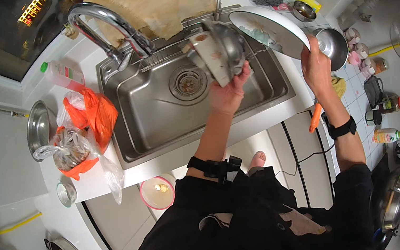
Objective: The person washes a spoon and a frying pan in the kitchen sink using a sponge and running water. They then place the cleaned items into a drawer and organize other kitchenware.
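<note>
Over the sink, my left hand grips a tilted stack of bowls from below. In that stack are a pale bowl with a floral print and a shiny steel bowl, both blurred. To the right, my right hand holds the rim of a large white bowl, tipped up on its side. A green pattern or residue shows inside it; I cannot tell which. Water seems to trail between the white bowl and the stack. The drain strainer lies under the left side of the stack.
A chrome faucet arches over the sink's back left. On the left counter are an orange plastic bag, a pink liquid bottle and a steel basin. A steel pot and an orange handle are at right.
</note>
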The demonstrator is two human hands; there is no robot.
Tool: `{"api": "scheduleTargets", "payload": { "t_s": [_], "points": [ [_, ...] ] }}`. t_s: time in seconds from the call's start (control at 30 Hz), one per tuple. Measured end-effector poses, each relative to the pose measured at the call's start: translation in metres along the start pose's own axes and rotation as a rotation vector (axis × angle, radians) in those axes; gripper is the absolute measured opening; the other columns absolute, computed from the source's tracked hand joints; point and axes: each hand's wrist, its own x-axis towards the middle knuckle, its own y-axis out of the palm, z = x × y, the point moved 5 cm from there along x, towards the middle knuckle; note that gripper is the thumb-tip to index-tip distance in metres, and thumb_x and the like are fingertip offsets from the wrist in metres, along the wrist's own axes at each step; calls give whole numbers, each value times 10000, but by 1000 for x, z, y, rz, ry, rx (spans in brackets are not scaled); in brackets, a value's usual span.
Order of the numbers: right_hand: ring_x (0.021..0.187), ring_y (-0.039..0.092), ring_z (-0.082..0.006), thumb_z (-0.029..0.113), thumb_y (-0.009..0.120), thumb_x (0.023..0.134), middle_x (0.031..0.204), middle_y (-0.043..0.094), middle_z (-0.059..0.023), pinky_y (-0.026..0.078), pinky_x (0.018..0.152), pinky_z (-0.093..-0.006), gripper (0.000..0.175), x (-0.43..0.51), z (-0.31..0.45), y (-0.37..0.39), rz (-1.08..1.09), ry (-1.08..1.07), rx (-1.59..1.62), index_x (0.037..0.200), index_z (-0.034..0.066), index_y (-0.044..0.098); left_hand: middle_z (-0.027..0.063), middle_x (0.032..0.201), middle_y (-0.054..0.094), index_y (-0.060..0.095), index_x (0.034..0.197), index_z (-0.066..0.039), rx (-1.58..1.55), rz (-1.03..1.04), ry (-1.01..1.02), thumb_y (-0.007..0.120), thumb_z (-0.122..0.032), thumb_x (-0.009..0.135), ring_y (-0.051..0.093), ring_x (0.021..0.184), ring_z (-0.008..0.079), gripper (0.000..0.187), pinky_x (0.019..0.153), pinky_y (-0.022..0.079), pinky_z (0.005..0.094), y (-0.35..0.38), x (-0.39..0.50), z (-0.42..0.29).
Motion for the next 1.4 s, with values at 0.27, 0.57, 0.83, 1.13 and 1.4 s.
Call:
{"api": "scheduleTargets", "payload": {
  "t_s": [0.27,0.57,0.83,1.13,1.4],
  "points": [
    [652,586,-399,-34,531,774,806,583,-187,473,532,-467,354,17,33,18,25,-22,-59,1090,65,405,233,1264,401,326,1315,72,-103,-22,43,515,-237,861,476,1118,342,580,830,555,352,21,-27,-51],
    [587,567,-423,35,493,849,661,571,-231,448,513,-472,235,-26,2,-3,39,334,-86,1055,44,381,240,1289,405,388,1253,108,158,-424,66,448,-114,849,433,1185,355,465,867,540,383,-23,-44,-103],
    [518,614,-225,-30,438,802,809,592,-183,549,481,-285,282,-214,-93,-77,-444,1313,884,1042,-179,426,283,1102,511,427,1105,165,862,-1022,154,415,-6,864,536,1019,429,296,866,533,513,-48,-78,-154],
    [604,634,-316,-67,413,816,842,581,-242,582,527,-316,234,-447,-169,-105,-1001,1713,942,1006,-203,409,312,1252,398,343,1250,146,884,-1050,70,360,-97,901,456,1129,465,426,868,545,382,-60,-73,-140],
    [716,648,-319,98,535,903,984,575,-243,605,595,-283,365,-482,-189,-116,-934,1729,1172,1102,-189,430,281,1202,464,432,1183,140,932,-1009,68,388,-76,881,492,1080,477,374,812,570,392,-51,-62,-71]
  ]
}}
